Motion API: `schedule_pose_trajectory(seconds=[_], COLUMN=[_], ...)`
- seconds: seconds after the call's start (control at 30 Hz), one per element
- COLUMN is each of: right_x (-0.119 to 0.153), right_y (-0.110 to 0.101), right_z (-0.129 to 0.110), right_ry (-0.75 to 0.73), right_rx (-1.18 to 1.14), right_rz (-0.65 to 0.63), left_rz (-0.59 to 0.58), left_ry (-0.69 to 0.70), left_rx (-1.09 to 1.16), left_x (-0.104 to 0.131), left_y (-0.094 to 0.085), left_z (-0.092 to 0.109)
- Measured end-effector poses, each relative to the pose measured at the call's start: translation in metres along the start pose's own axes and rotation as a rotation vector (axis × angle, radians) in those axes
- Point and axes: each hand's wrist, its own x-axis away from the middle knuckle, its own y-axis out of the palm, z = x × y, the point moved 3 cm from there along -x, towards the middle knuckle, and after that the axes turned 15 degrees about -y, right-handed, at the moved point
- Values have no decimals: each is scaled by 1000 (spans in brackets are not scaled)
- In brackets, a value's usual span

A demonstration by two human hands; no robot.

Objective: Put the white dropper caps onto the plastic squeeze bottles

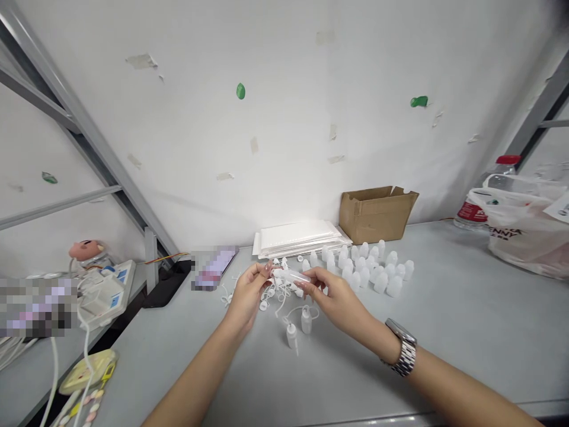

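My right hand [326,293] grips a translucent white bottle [296,277], tilted nearly flat, by its right end. At the bottle's left end, the fingers of my left hand [249,290] pinch a small white cap piece [276,273]. Behind and below the hands lies a loose pile of white caps with thin tubes [264,305]. Nearer to me, two small bottles with tubes fitted, one [291,336] and another [306,320], stand upright. Many translucent bottles [381,281] are grouped to the right of my hands.
An open cardboard box [377,216] and a stack of flat white packs [297,236] sit by the wall. A plastic bag [524,231] and a red-capped bottle [471,213] stand far right. At left are a phone [216,267], a metal frame and a power strip [115,290].
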Motion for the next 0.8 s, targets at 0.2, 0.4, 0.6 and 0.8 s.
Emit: schedule_pose_trajectory(seconds=[0.2, 0.4, 0.6, 0.8], right_x=[1, -2, -2, -3], right_y=[-1, 2, 3, 2], right_z=[0, 1, 3, 1], right_ry=[-35, -116, -185, -340], right_rx=[166, 305, 358, 431], right_rz=[-5, 2, 3, -2], left_rz=[32, -10, -34, -71], left_ry=[23, 20, 36, 40], left_rx=[-39, -75, -247, -332], left_x=[4, 2, 3, 4], left_y=[4, 2, 1, -2], left_z=[4, 7, 10, 17])
